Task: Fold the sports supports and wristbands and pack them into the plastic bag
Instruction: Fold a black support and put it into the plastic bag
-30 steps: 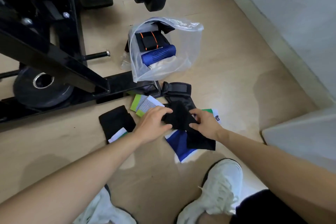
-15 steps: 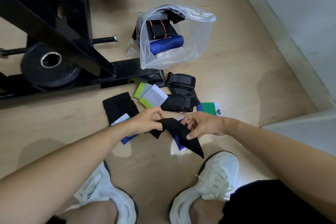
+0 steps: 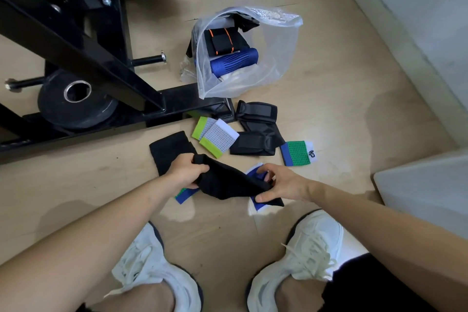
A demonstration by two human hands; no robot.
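One black support (image 3: 228,182), plain and limp, is stretched slantwise between left hand (image 3: 186,172), clenched on its upper end, and right hand (image 3: 283,182), pinching its lower corner. Bag (image 3: 281,53), open and part-filled, lies well beyond both.

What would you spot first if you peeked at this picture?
The left hand and right hand grip a black support between them, right in the middle. Beyond it, an open plastic bag on the floor shows a blue support inside, and a green-and-blue wristband lies to the right.
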